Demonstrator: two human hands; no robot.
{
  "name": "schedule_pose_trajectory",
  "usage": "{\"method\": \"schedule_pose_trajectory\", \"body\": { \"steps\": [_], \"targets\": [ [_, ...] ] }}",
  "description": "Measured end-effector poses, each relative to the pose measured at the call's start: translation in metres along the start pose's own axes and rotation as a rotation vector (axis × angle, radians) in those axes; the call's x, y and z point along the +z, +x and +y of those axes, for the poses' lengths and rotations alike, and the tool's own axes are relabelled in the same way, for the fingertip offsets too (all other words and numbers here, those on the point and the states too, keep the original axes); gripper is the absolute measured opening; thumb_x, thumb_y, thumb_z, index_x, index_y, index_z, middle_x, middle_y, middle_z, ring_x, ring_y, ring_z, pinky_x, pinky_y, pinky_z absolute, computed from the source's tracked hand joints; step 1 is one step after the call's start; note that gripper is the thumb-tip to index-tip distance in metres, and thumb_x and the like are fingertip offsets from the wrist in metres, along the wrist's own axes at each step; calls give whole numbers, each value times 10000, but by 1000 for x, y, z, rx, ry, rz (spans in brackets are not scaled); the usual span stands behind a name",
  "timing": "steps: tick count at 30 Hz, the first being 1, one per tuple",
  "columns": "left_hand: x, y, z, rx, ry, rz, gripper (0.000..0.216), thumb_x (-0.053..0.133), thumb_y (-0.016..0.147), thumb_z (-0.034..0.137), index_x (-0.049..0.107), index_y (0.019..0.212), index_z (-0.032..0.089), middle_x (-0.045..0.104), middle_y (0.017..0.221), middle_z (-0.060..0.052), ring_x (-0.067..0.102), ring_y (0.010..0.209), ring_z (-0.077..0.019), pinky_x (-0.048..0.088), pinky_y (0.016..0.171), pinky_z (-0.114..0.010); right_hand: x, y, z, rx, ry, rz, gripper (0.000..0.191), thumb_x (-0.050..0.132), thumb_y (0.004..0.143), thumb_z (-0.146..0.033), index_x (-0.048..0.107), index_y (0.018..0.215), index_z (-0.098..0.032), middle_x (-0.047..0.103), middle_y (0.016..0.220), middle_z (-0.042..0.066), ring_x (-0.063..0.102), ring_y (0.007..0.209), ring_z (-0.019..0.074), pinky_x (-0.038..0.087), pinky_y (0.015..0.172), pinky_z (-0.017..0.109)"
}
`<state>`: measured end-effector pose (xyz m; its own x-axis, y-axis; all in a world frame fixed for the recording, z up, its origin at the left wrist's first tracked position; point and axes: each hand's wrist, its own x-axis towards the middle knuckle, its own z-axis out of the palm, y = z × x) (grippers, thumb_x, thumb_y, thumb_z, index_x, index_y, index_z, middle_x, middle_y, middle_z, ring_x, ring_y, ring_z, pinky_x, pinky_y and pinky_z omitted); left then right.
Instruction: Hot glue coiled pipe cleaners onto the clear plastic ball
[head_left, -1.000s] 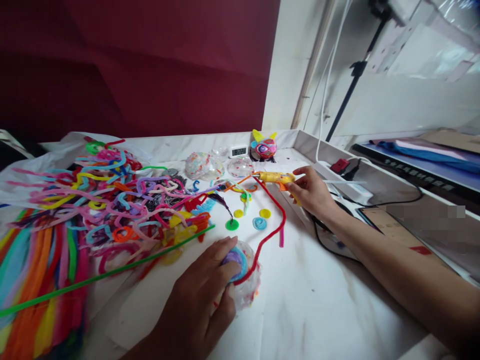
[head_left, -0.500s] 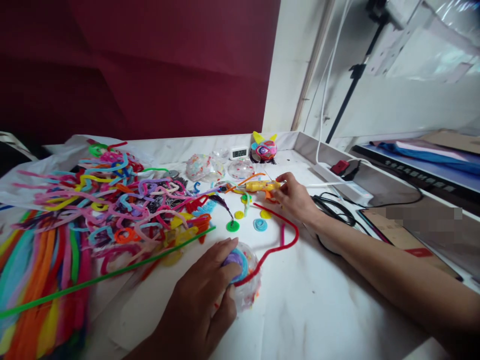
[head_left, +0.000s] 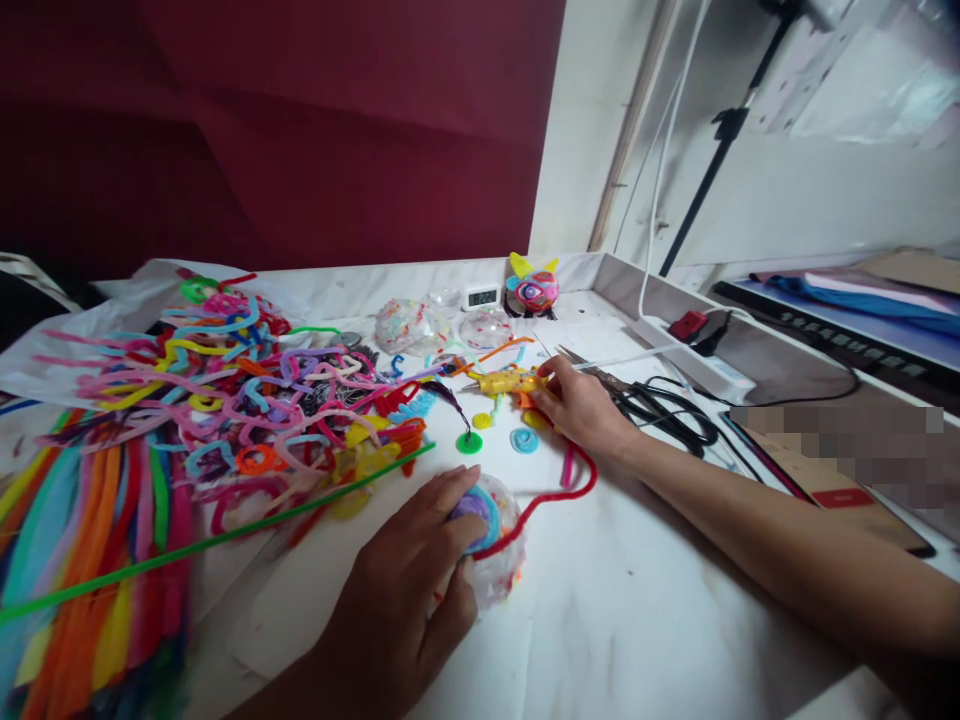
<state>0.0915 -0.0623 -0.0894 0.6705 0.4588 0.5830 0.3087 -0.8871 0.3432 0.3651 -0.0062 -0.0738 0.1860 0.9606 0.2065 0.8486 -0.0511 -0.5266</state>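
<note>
My left hand point(head_left: 420, 570) is closed on a coiled pipe-cleaner disc point(head_left: 480, 518), purple inside a light blue ring, pressing it against a clear plastic ball point(head_left: 491, 580) with coloured specks. From the disc's lower edge a red pipe cleaner point(head_left: 559, 495) curves off to the right and up towards my other hand. My right hand point(head_left: 589, 405) has its fingers round the rear end of a yellow glue gun point(head_left: 506, 382), whose metal tip points left. The grip is partly hidden by the fingers. Close by lie a light blue coil point(head_left: 525, 440) and a green disc point(head_left: 469, 443).
Tangled pipe cleaners point(head_left: 225, 390) and a straight bundle point(head_left: 90, 580) fill the left side, crossed by a long green one point(head_left: 247, 540). Scissors point(head_left: 675, 415) lie right of my right hand, before a power strip point(head_left: 697, 365). A decorated ball point(head_left: 534, 288) and small clock point(head_left: 481, 297) stand behind.
My right hand and the glue gun have shifted slightly down in view, and the hand now covers the red pipe cleaner's far end. The scissors have come into sight. My left hand keeps its hold.
</note>
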Motion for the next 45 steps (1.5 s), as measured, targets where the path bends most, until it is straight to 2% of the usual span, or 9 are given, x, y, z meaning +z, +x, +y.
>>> {"method": "schedule_pose_trajectory", "body": {
  "steps": [5,8,12,16,20,25,31,36,45],
  "targets": [
    [-2,2,2,-11,-25,-9,298,491,860,107,523,1146,186,509,1428,-117,505,1321,-238,459,1099,-373,-31,-29,-15,-219,55,9,186,582,903,-278,639,1046,-173,672,1066,96,618,1003,240,489,875,397],
    [-3,2,3,-20,-40,-19,289,488,871,104,519,1145,189,503,1427,-122,518,1308,-229,472,1079,-364,-49,-58,-29,-398,160,-149,163,623,885,-347,657,993,-229,699,1049,27,637,979,180,487,854,301],
    [-4,4,5,-27,-29,-22,274,487,877,114,521,1137,196,510,1420,-128,532,1293,-240,488,1060,-389,-52,-81,-39,-557,226,-380,224,645,885,-324,621,1055,-181,694,1021,47,632,941,156,464,848,285],
    [-6,6,5,-42,-35,-33,260,486,879,134,516,1122,224,519,1415,-111,527,1299,-251,505,1043,-423,-43,-82,-39,-512,205,-469,144,625,892,-272,605,994,-172,661,844,16,587,731,123,449,687,254],
    [-6,6,5,-38,-37,-44,267,486,879,128,515,1132,210,514,1416,-126,532,1294,-242,497,1052,-402,-39,-75,-38,-440,273,-480,75,633,880,-257,623,870,-183,606,715,-28,519,612,89,407,576,214],
    [-5,6,6,-37,-24,-22,251,491,881,130,524,1114,217,536,1403,-118,555,1270,-236,524,1017,-392,-40,-69,-43,-460,256,-466,37,648,842,-196,629,813,-182,625,711,-33,541,623,83,413,580,205],
    [-5,8,7,-37,-41,-27,248,499,874,121,526,1106,204,539,1392,-138,547,1279,-250,530,1008,-390,-41,-60,-52,-560,134,-431,34,655,799,-152,626,802,-170,610,677,-39,510,577,76,372,547,202],
    [-5,6,6,-28,-22,-21,278,500,873,128,523,1138,209,528,1405,-134,558,1269,-254,529,1013,-399,-45,-56,-60,-723,25,-449,89,567,887,-164,632,828,-149,627,795,27,551,712,128,389,658,257],
    [-4,5,4,-32,-16,-24,316,486,876,138,502,1176,237,522,1402,-119,557,1266,-236,537,1012,-393,-46,-50,-70,-738,-86,-516,146,524,926,-180,623,823,-149,575,826,27,525,711,132,366,647,275]
  ]
}}
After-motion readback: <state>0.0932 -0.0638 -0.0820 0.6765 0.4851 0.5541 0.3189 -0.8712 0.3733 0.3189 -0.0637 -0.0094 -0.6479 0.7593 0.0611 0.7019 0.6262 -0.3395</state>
